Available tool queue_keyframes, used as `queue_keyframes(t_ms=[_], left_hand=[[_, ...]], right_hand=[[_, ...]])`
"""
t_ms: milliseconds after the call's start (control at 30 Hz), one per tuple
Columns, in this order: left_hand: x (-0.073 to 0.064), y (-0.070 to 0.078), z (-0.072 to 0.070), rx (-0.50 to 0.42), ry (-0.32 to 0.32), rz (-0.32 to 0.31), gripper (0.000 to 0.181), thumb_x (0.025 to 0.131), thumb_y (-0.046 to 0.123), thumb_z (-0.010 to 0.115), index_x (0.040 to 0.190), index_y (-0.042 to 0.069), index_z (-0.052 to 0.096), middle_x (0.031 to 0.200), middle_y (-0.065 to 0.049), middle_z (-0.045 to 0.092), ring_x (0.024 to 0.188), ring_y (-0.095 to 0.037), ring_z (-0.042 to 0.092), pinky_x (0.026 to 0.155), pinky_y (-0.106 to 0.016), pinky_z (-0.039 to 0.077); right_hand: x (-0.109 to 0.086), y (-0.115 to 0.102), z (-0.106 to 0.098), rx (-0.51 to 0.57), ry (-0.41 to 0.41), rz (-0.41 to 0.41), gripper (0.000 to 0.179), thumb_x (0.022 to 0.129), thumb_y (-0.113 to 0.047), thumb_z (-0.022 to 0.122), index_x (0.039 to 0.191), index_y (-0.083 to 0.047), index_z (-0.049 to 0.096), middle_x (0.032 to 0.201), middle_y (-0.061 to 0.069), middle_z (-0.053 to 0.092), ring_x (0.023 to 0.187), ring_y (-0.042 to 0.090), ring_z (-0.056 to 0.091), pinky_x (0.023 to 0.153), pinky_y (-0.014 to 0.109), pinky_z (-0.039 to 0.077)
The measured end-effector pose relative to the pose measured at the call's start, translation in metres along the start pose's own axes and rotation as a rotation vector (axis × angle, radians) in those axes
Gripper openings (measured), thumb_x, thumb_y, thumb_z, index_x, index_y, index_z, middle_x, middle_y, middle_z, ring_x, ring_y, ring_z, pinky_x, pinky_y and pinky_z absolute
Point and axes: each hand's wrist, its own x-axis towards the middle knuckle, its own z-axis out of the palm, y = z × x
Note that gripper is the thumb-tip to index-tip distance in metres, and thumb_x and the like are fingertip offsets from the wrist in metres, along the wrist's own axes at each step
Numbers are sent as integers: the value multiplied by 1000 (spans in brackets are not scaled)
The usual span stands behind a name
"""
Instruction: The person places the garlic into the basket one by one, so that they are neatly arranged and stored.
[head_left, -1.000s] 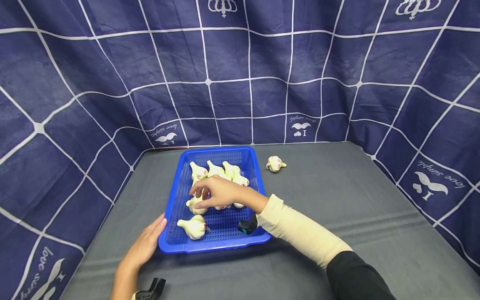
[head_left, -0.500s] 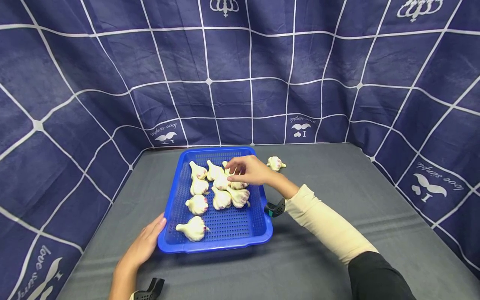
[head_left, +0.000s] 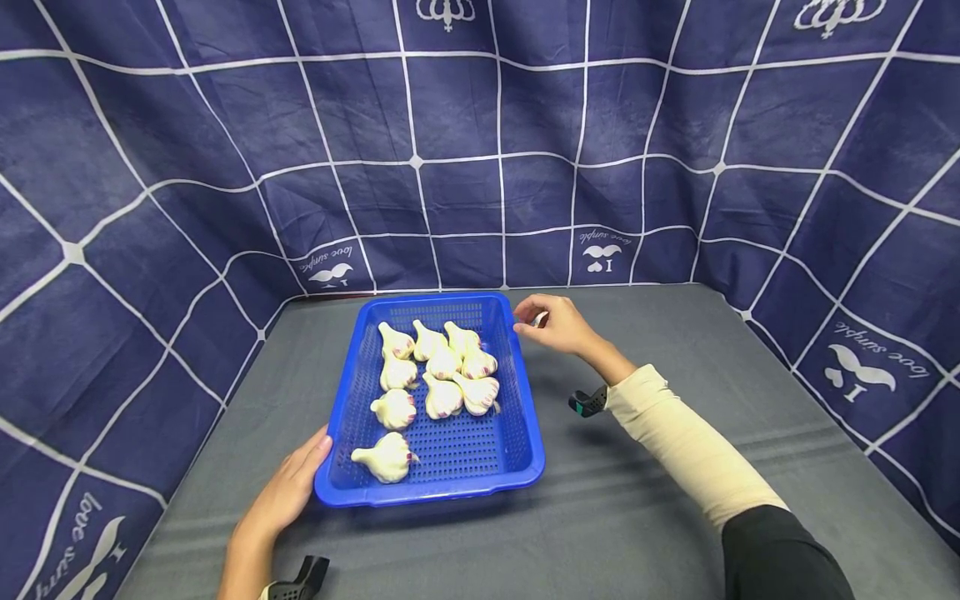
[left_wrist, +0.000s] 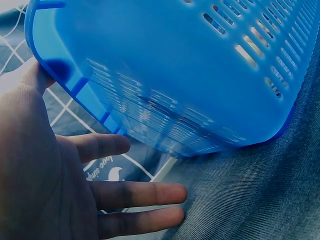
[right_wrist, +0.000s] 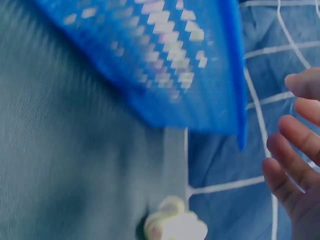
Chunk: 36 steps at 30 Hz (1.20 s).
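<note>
A blue perforated plastic basket (head_left: 457,481) stands on the grey cloth, holding several garlic bulbs (head_left: 387,457). At its front left corner is my left hand (head_left: 291,482); in the left wrist view one digit touches the rim while the other fingers (left_wrist: 145,194) extend straight beneath it. My right hand (head_left: 558,325) hovers beyond the right rim with loosely bent fingers. Nothing lies in its grasp in the right wrist view. A single garlic bulb (right_wrist: 175,224) rests on the cloth outside the basket, mostly hidden behind that hand in the head view.
Blue curtain (head_left: 465,200) with white grid lines surrounds the grey cloth surface (head_left: 675,358) at the back and both sides. Garlic bulbs fill the basket's back and left; bare mesh (head_left: 465,446) shows at its front right.
My right hand has left the garlic bulbs in the basket, moving right and away from me over the right rim towards the loose bulb. The left hand stays put.
</note>
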Motion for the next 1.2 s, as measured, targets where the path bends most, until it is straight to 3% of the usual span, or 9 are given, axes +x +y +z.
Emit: queue_keyframes(t_ms=[133,200,333,433,533,667,933,1200], left_hand=[[0,0,0,-9,8,7,58,108,33,28,147,-10,36,148,-27,41,138,-46,35,104,-12,23],[0,1,1,-11,7,6,58,108,33,28,147,-10,36,148,-27,41,138,-45,35,104,-12,22],[0,2,0,-10,-6,-8,59,108,34,28,147,-10,35,149,-28,39,138,-46,34,113,-40,28],[0,3,0,-9,-14,-15,60,108,35,27,148,-10,34,150,-28,38,138,-47,33,110,-57,25],[0,3,0,-9,-9,-11,60,108,34,27,148,-10,35,150,-27,38,138,-46,33,113,-38,27],[-1,2,0,-10,-2,-2,59,108,34,28,148,-9,36,149,-26,40,138,-45,35,106,-16,24],[0,2,-1,-10,-2,0,58,108,34,28,148,-9,36,149,-26,40,138,-44,35,106,-16,24],[0,2,1,-23,3,13,57,109,32,28,148,-9,36,148,-26,41,137,-44,37,103,-11,22]], right_hand=[[-4,20,-5,-26,39,29,24,78,-10,79,99,0,70,91,12,69,84,32,65,71,51,55],[-6,30,-7,-53,56,44,26,76,-10,80,99,0,71,94,15,69,87,32,64,72,51,54],[-11,47,-8,-102,77,57,31,72,-8,82,99,3,71,93,20,68,85,34,64,72,49,52],[-15,59,-8,-146,88,50,38,69,-8,84,102,6,69,95,22,67,88,38,63,78,50,50],[-19,70,-9,-216,89,86,49,68,-12,85,111,4,67,105,22,64,99,40,57,89,52,44],[-23,77,-11,-296,34,209,70,68,-21,88,129,-2,60,123,23,54,113,40,45,97,55,37],[-31,87,-9,-379,-146,388,99,67,-32,89,150,-10,39,143,26,37,126,44,32,98,59,31],[-29,90,-2,-411,-191,390,104,69,-34,88,153,-9,32,149,23,36,128,45,32,97,60,31]])
